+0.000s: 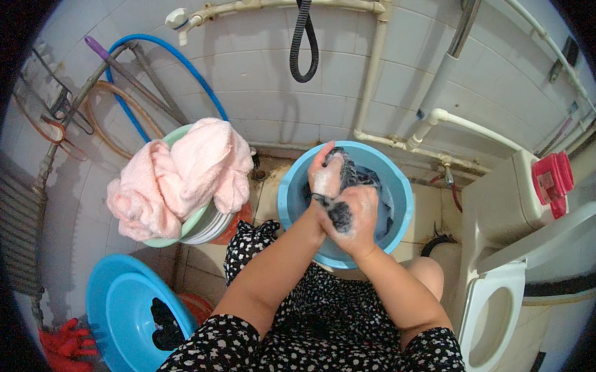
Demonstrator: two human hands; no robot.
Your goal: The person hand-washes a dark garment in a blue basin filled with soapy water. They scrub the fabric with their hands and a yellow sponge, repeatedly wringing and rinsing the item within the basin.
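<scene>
A dark cloth [358, 175] is bunched in a light-blue basin [404, 205] on the tiled floor, lifted partly clear of cloudy water between the person's hands. The left hand [326, 177] has its grip closed on the cloth; the right hand [358, 213], just nearer the body, is clamped on it too — its fingertips are largely hidden. Lather coats both hands.

The work looks mid-wash: the cloth is soaked and soaped, and more dark fabric seems to lie in the water around it. Rinsing and wringing are probably left to do, judging by the suds.

To the left, a larger blue basin [116, 304] holds one small dark item [165, 324] — whether washed or waiting, I cannot tell. A pink towel [196, 170] is heaped on a green basin [157, 243], apart from the water.
</scene>
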